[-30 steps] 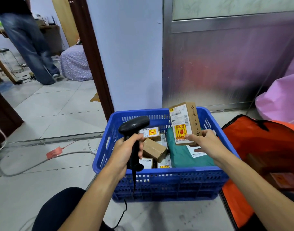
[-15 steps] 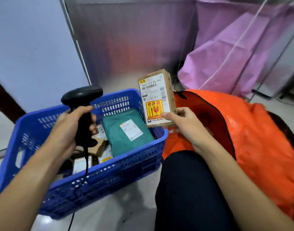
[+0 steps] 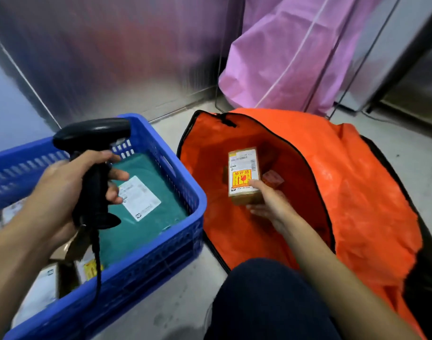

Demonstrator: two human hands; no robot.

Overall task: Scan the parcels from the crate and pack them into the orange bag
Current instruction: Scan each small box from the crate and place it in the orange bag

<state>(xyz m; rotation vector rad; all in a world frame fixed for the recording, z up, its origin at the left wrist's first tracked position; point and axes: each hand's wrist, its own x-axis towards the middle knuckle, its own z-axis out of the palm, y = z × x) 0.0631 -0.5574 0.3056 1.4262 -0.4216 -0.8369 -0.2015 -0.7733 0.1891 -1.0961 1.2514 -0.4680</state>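
Observation:
My left hand (image 3: 63, 190) grips a black barcode scanner (image 3: 93, 155) above the blue crate (image 3: 161, 241). A green flat parcel (image 3: 146, 217) with a white label lies in the crate, with several small boxes (image 3: 87, 266) at its near left end. My right hand (image 3: 271, 204) holds a small cardboard parcel (image 3: 243, 175), with a white label and a yellow-red fragile sticker, inside the open mouth of the orange bag (image 3: 357, 204). Another small box (image 3: 272, 179) shows deeper in the bag, partly hidden by the held parcel.
A pink plastic cover (image 3: 295, 57) hangs behind the bag, against a metal wall panel (image 3: 112, 57). My knee in dark trousers (image 3: 266, 303) is between crate and bag. Grey floor (image 3: 165, 315) lies in front. The scanner cable (image 3: 97, 266) drops into the crate.
My right hand has carried the cardboard parcel from above the crate rightward and down into the orange bag's opening. My view has turned right. The left hand still holds the scanner.

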